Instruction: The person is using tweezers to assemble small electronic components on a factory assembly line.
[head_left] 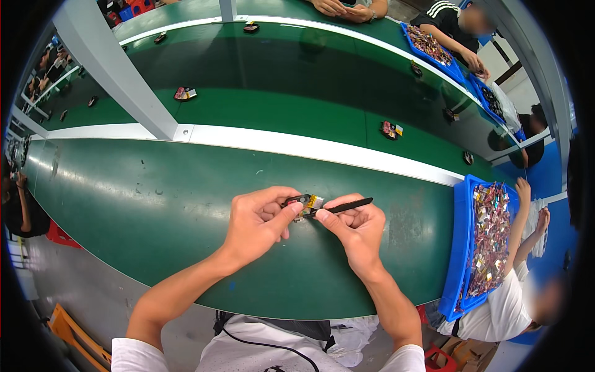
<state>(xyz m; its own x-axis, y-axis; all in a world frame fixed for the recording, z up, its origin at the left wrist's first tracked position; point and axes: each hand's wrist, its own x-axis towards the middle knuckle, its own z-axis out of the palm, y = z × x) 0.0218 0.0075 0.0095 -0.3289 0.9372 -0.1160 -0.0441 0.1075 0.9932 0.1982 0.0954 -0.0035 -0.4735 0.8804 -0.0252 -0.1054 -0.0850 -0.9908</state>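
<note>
Over the green worktable (pixel 186 204), both my hands meet around a small electronic part. My left hand (pixel 257 220) pinches a small black casing (pixel 296 201) with something red in it. A small silver battery pouch with yellow tape (pixel 315 202) sticks out at the casing's right side. In my right hand (pixel 354 227) is a slim black tool, tweezers (pixel 347 206) by its shape, pinched between thumb and fingers. Its wider end points up to the right. The other end reaches toward the casing and battery, where my fingers partly hide it.
At the right stands a blue tray (pixel 460 248) heaped with small battery parts. A white rail (pixel 260 139) separates the table from a green conveyor belt (pixel 266 111) carrying scattered black-and-red units (pixel 185 93). A grey post (pixel 118 68) rises at the left. Other people sit at the right and far side.
</note>
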